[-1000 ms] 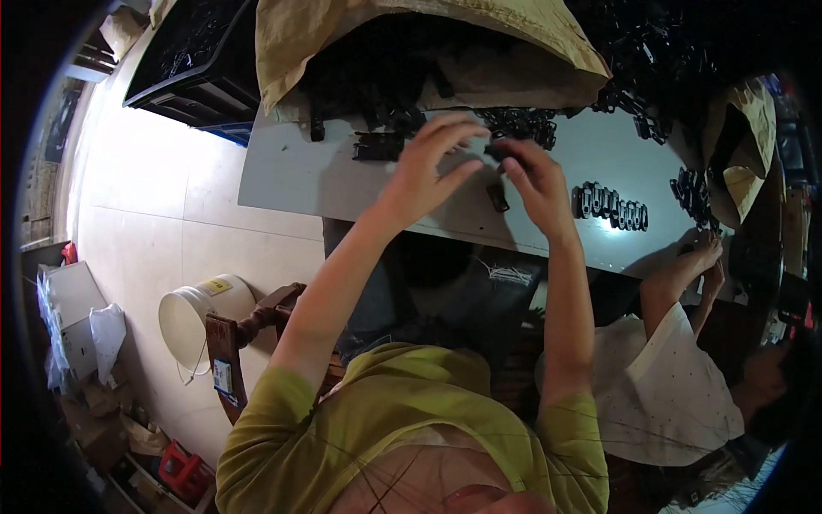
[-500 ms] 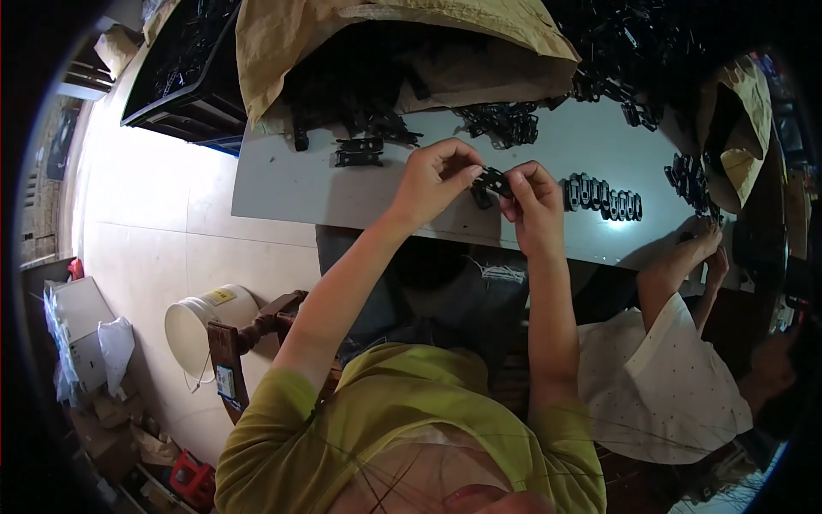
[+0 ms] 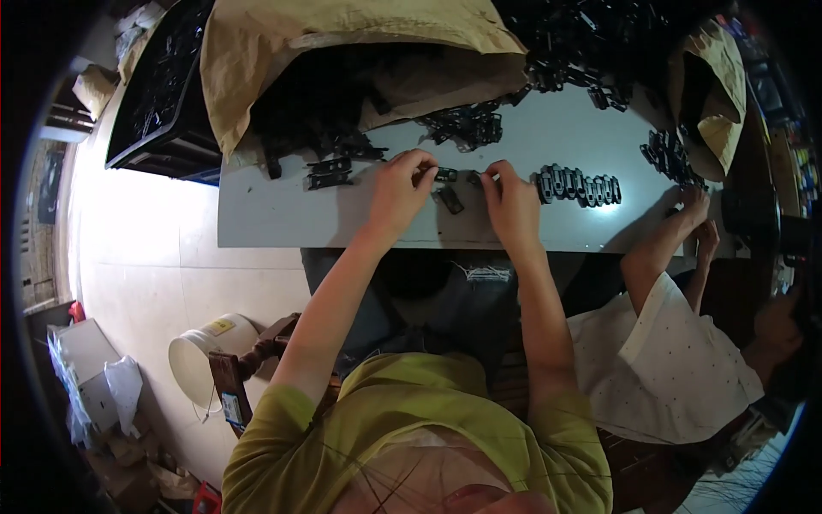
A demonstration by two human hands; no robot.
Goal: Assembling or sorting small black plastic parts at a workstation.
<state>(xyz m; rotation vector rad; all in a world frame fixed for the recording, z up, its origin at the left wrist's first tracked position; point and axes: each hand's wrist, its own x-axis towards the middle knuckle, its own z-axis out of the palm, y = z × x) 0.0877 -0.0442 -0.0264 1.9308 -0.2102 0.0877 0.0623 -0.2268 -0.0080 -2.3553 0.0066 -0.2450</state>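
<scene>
My left hand (image 3: pixel 399 193) is closed on a small black plastic part (image 3: pixel 445 174) at the table's front half. My right hand (image 3: pixel 512 204) is a little way to the right, thumb and forefinger pinched at a small dark piece (image 3: pixel 474 177), whose kind I cannot make out. Between the hands, another black part (image 3: pixel 449 201) lies on the grey table (image 3: pixel 282 206). Right of my right hand stands a tight row of several black clip-like parts (image 3: pixel 580 186). A few loose black parts (image 3: pixel 330 173) lie left of my left hand.
An open brown paper bag (image 3: pixel 360 26) spills black parts at the back, beside a loose heap (image 3: pixel 467 125). A black crate (image 3: pixel 167 94) stands at left. On the right, a co-worker's hand (image 3: pixel 690 206) is near another heap (image 3: pixel 672 159) and paper bag (image 3: pixel 715 94). A white bucket (image 3: pixel 201 360) is on the floor.
My hands have moved apart; before, both held a black part together. Now a part shows at my left fingers and a small dark piece at my right. The whole view has shifted slightly.
</scene>
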